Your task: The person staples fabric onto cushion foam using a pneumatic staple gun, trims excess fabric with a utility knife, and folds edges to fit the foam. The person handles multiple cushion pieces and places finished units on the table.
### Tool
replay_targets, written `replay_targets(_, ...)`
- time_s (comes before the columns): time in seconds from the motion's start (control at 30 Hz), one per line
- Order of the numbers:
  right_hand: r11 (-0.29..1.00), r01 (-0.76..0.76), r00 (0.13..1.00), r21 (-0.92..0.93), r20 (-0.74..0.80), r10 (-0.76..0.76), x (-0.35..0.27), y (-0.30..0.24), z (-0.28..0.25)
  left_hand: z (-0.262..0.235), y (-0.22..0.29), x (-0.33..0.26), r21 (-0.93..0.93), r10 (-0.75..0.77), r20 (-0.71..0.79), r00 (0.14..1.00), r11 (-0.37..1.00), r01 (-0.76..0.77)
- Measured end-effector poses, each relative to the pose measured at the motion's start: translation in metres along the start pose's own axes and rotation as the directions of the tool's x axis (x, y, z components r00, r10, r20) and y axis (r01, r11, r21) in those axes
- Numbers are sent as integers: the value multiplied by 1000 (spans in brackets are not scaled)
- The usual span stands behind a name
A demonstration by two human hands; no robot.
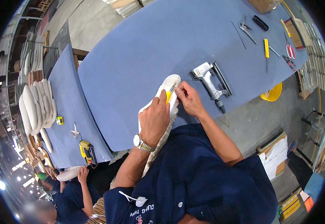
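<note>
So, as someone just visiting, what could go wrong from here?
The yellow tool in the left hand sits close to the fingers of the right hand, so a slip might hurt them. It could also mark or tear the white padded piece under the hands. And the staple gun lies near the right arm, its hose running off the table; a snag might drag it.

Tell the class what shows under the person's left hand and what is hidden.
Under the left hand is a white padded piece, and part of a yellow handle shows at its edge. The hand hides the patch directly beneath and any more of the handle.
</note>
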State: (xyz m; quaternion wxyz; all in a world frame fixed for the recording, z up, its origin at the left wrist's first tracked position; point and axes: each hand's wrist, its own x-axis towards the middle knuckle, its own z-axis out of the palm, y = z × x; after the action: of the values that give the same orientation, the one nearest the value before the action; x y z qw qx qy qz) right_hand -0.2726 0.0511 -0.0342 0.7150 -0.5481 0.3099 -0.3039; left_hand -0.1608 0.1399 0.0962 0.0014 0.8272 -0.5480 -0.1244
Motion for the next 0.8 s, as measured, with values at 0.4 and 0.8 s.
replay_targets(0.4,996,-14,999,-88,34,17,-4,7,-15,5,1,0,30,150,-18,988,988,-150)
replay_targets(0.8,997,-69,997,-22,42,70,-25,28,-35,21,2,-38,-122,54,81,995,992,-44)
